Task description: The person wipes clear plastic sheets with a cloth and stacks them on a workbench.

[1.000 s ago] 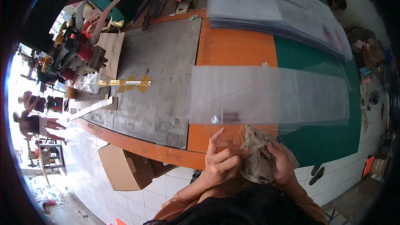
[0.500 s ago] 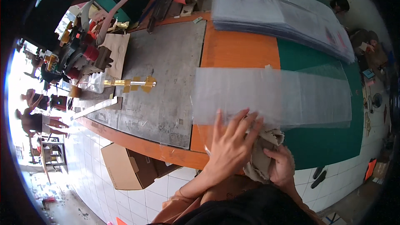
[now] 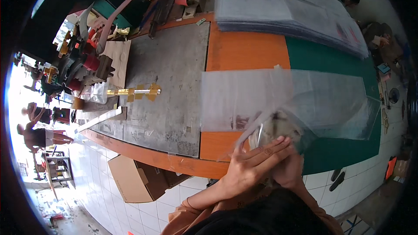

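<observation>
left hand [image 3: 257, 165] has its fingers stretched out and close together, lying over the right hand [image 3: 291, 170] area. can't tell if its thumb is pinching anything. the right hand is blurry and half hidden, so can't tell how tight its grip is. a crumpled beige rag [image 3: 281, 126] sits right at the fingertips, seen through a curled-up clear plastic sheet [image 3: 260, 134] bending over it. just past the fingers, more flat plastic [image 3: 244, 98] lies across the orange and green tabletop [image 3: 344, 156]. further out beyond that there's a thick stack of plastic sheets [image 3: 278, 11]. off to the left of the fingers: a grey plate [image 3: 170, 61] with 1 taped strip [image 3: 135, 92] on it.
</observation>
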Demonstrator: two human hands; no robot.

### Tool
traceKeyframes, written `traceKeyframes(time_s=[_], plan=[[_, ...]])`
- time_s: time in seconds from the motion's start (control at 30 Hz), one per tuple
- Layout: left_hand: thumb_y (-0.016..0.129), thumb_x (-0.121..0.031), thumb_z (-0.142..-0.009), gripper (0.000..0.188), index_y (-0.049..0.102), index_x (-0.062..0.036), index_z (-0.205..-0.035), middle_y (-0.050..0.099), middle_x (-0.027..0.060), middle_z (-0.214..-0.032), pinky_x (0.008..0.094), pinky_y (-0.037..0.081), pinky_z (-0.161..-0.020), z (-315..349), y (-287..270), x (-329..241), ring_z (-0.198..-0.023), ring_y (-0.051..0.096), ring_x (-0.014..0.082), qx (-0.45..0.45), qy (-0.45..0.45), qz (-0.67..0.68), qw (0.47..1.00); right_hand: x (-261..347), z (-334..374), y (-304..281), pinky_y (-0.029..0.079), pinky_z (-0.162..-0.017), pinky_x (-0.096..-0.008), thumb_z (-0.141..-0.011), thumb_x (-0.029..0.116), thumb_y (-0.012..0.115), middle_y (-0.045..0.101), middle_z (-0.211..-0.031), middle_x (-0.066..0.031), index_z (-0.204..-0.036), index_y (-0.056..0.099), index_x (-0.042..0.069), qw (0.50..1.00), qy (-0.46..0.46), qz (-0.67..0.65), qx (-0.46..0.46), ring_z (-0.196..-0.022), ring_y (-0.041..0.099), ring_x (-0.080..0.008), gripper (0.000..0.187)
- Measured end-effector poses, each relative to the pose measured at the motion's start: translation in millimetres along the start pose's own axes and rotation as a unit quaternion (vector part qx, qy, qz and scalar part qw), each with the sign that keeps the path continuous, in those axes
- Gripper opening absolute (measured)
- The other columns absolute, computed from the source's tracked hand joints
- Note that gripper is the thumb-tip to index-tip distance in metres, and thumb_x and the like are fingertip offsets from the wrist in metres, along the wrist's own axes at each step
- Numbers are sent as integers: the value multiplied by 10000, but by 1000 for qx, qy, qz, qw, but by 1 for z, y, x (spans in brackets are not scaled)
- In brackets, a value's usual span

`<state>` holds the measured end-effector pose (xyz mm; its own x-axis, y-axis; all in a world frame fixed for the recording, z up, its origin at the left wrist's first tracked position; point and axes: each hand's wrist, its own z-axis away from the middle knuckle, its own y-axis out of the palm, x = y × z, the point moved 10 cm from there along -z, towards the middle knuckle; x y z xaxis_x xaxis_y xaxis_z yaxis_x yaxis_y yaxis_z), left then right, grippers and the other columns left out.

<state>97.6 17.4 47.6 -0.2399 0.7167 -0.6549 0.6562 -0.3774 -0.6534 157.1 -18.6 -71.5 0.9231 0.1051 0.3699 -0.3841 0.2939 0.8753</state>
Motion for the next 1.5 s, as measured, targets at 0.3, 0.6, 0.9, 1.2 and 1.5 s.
traceKeyframes(time_s=[0.3,0.6,0.9,1.2,1.5], plan=[[555,-93,-764,349,576,-156,-1106,582,53,-1119,546,171,-1008,-1,0,29,-1122,503,172,54,-65,-56,995,-18,-10,30,361,-916,-368,-861,139,476,491,-1132,-176,-1184,403,-27,731,23,676,89,-1099,462,-282,370],[488,-127,-826,422,476,-218,-1238,429,62,-1305,625,184,-969,18,-20,92,-1241,297,407,67,-194,-249,946,-6,-27,32,387,-909,-321,-822,88,573,467,-1172,-136,-1265,341,34,938,45,344,10,-1079,470,-207,502],[527,-119,-755,348,565,-182,-1095,555,-35,-1169,644,133,-971,11,-14,63,-1137,488,234,33,-98,-154,983,-4,-20,31,366,-932,-325,-837,11,496,459,-1195,-126,-1278,333,21,943,11,332,30,-1104,458,-204,470],[533,-198,-737,309,606,-207,-1037,557,-58,-1166,705,70,-959,13,-5,-15,-1175,453,207,87,36,-111,989,-38,-19,57,366,-910,-346,-792,83,533,457,-1222,-150,-1282,352,27,597,-124,780,141,-1088,481,-254,526],[570,-104,-745,344,584,-183,-1079,565,29,-1127,639,112,-980,19,-45,46,-1148,453,303,-92,-128,-211,965,-2,-40,59,421,-819,-398,-719,150,604,504,-1162,-183,-1339,290,87,684,-106,718,73,-1037,509,-320,698]])
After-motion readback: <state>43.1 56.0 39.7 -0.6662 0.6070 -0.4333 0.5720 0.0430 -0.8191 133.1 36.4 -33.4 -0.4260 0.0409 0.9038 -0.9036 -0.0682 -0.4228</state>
